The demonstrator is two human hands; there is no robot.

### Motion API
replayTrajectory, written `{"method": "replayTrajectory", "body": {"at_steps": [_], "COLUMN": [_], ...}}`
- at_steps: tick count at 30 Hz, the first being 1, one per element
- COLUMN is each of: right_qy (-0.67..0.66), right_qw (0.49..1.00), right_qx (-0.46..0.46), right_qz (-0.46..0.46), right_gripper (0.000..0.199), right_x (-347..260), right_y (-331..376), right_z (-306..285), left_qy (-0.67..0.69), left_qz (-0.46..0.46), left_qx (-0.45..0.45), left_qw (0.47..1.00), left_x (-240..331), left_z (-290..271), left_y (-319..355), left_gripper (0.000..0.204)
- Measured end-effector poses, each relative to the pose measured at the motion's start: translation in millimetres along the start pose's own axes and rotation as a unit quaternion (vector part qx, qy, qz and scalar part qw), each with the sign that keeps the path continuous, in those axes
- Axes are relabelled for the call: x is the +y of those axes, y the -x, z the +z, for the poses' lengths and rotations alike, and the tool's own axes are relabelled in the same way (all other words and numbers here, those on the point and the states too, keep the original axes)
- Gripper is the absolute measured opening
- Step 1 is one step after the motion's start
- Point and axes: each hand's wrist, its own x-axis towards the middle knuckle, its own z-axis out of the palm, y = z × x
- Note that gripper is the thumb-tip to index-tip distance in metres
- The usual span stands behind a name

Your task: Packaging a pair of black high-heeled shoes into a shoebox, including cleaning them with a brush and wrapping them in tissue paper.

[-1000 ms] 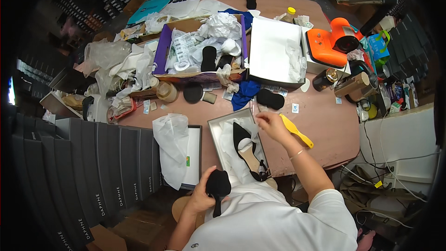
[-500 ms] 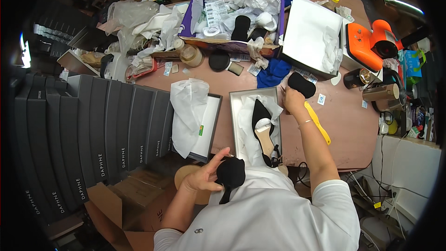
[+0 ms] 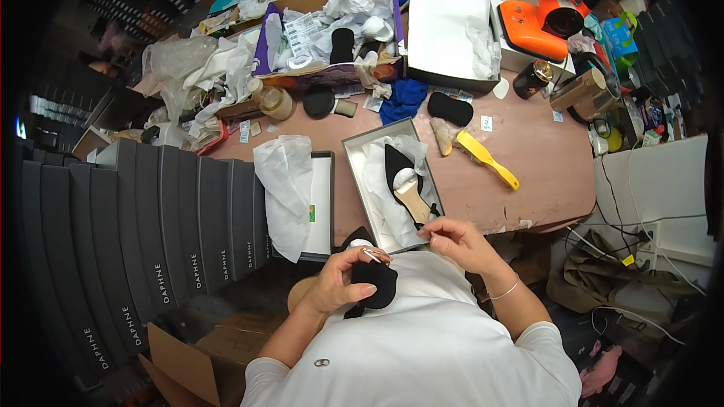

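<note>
My left hand [image 3: 335,283] is closed around a black shoe [image 3: 379,286] in front of my white shirt. The shoe's rounded heel part faces up, and its pointed front with white stuffing shows beyond my fingers. A second black pointed shoe [image 3: 392,168] with a pale insole lies on white tissue in an open grey shoe box [image 3: 356,169], turned askew on the table. Near that box's closest right corner is my right hand [image 3: 464,247], fingers bent and tips together; what they hold, if anything, cannot be made out.
A grey box lid [image 3: 323,196] with tissue lies to the left, beside stacked grey shoe boxes [image 3: 181,218]. A yellow-handled brush [image 3: 494,163], black sponge [image 3: 450,108] and blue cloth [image 3: 405,100] lie beyond the box. Farther back stand a purple carton [image 3: 261,53] and an orange machine [image 3: 532,30].
My right hand has come back from beside the black sponge to the box's near corner. My left hand has closed further around the shoe. The shoe box now sits turned askew.
</note>
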Motion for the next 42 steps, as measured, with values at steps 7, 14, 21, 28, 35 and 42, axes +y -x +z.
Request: {"method": "replayTrajectory", "body": {"at_steps": [7,14,21,28,35,42], "right_qy": [0.185,0.205,0.248,0.199,0.185,0.216], "right_qw": [0.979,0.964,0.945,0.949,0.946,0.93], "right_qx": [-0.045,-0.086,-0.162,-0.172,-0.206,-0.232], "right_qz": [-0.065,-0.146,-0.137,-0.176,-0.167,-0.185], "right_gripper": [0.028,0.03,0.035,0.035,0.036,0.037], "right_x": [-31,-37,-44,-37,-37,-41], "right_y": [22,-1,-22,-37,-47,-55], "right_z": [29,37,41,42,46,46], "left_qy": [0.093,0.11,0.106,0.096,0.112,0.13], "left_qz": [-0.049,-0.029,-0.055,-0.072,-0.085,-0.086], "left_qx": [0.015,0.01,0.018,0.076,0.08,0.057], "left_qw": [0.994,0.993,0.993,0.99,0.987,0.986], "left_x": [12,8,14,28,39,31], "left_z": [-3,-14,-22,-18,-16,-21], "left_y": [8,6,8,13,15,15], "left_gripper": [0.044,0.048,0.03,0.015,0.017,0.019]}}
